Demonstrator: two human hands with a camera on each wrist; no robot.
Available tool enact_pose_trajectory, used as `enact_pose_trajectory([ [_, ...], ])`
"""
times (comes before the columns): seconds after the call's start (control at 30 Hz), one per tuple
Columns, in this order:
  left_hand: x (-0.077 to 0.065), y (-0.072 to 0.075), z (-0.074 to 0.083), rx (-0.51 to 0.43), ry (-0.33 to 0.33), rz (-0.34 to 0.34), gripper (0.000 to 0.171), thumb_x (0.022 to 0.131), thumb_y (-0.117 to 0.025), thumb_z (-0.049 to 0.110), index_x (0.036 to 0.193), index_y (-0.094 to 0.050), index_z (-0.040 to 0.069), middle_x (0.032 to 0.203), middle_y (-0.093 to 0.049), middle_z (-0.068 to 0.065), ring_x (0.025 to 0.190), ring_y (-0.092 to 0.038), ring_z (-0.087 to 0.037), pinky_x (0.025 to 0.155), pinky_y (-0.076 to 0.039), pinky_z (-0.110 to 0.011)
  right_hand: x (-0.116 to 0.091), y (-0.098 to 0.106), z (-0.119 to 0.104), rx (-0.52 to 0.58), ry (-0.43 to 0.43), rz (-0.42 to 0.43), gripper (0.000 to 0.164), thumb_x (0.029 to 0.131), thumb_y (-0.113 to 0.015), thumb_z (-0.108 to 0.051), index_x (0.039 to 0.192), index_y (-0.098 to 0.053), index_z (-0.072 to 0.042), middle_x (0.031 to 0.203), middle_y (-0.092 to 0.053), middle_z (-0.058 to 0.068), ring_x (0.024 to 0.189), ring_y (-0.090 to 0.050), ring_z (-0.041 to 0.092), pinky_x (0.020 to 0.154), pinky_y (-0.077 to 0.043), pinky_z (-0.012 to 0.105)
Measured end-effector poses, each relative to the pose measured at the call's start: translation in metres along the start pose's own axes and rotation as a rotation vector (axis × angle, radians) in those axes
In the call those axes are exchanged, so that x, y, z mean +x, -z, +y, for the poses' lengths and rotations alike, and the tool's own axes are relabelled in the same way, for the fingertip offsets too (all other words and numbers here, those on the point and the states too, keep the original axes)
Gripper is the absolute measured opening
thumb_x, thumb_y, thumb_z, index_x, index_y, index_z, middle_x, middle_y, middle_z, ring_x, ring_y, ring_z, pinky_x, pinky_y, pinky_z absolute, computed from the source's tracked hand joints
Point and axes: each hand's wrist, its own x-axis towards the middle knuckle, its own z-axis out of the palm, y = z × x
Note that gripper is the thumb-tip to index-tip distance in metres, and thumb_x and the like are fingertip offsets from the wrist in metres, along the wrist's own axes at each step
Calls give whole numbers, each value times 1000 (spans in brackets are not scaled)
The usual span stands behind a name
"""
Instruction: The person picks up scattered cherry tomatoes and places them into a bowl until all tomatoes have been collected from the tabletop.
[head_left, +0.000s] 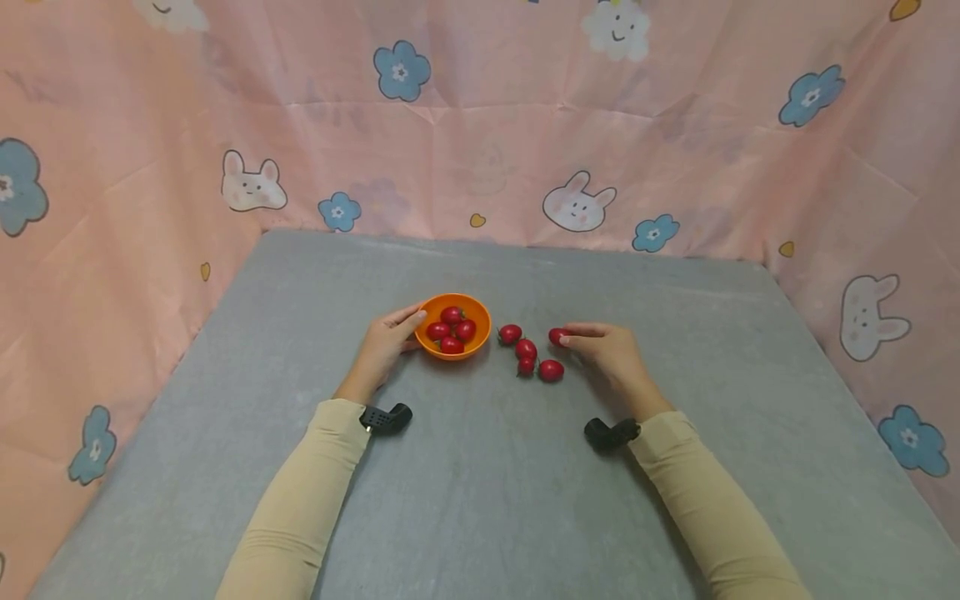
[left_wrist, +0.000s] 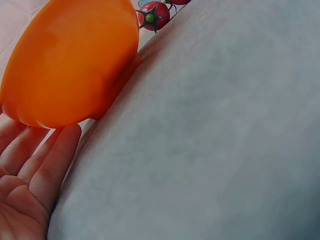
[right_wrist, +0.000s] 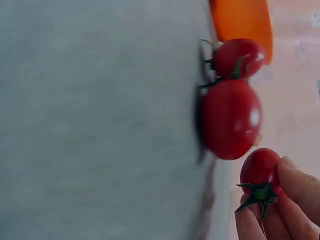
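Observation:
An orange bowl (head_left: 486, 340) stands left of the table's middle with several cherry tomatoes (head_left: 452, 315) inside. My left hand (head_left: 381, 348) holds the bowl by its left side, thumb at the rim; the left wrist view shows fingers (left_wrist: 55, 170) against its underside. My right hand (head_left: 611, 354) pinches one cherry tomato (right_wrist: 260, 167) between thumb and fingers, its green calyx facing the wrist camera. Between the bowl and this hand, several loose cherry tomatoes (head_left: 551, 371) lie close together on the table.
The grey tabletop (head_left: 480, 500) reaches back to a pink curtain (head_left: 480, 150) printed with flowers and rabbits, which also hangs along both sides. A black wrist camera (head_left: 387, 419) sits on the left wrist, another (head_left: 611, 435) on the right.

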Motion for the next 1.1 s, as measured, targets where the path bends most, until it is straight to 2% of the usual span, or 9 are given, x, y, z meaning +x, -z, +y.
enact_pose_trajectory([
  [0.4, -1, 1, -1, -15, -5, -6, 44, 100, -61, 27, 140, -58, 8, 146, -56, -9, 124, -58, -22, 87, -59, -26, -4, -10, -33, -4, 28, -8, 46, 88, -75, -40, 128, -68, -17, 139, -60, 7, 130, -47, 26, 113, -39, 47],
  [0.63, 0, 1, -1, -4, -8, -14, 44, 100, -61, 28, 139, -59, 9, 145, -56, -8, 127, -57, -24, 89, -59, -29, -4, -28, -52, 22, 52, -34, 43, 86, -78, -37, 124, -71, -19, 134, -64, 5, 126, -52, 25, 112, -41, 46],
  [0.83, 0, 1, 0, 0, 0, -12, 45, 100, -61, 30, 139, -59, 9, 145, -57, -8, 127, -57, -24, 90, -58, -30, -7, -50, -71, 45, 63, -78, 40, 84, -80, -36, 120, -73, -20, 132, -65, 3, 128, -51, 25, 115, -37, 48],
  [0.97, 1, 1, -1, -1, 5, -14, 45, 99, -62, 31, 139, -59, 10, 145, -57, -7, 127, -57, -24, 90, -58, -29, -6, -64, -79, 62, 81, -95, 36, 83, -81, -34, 116, -75, -20, 127, -68, 3, 123, -51, 24, 110, -40, 45],
  [1.1, 1, 2, -1, 4, 2, -16, 45, 99, -62, 30, 139, -59, 10, 144, -57, -8, 125, -58, -24, 89, -59, -29, -4, -77, -84, 44, 120, -109, 31, 83, -81, -30, 112, -77, -20, 123, -70, 3, 112, -54, 25, 97, -47, 42],
])
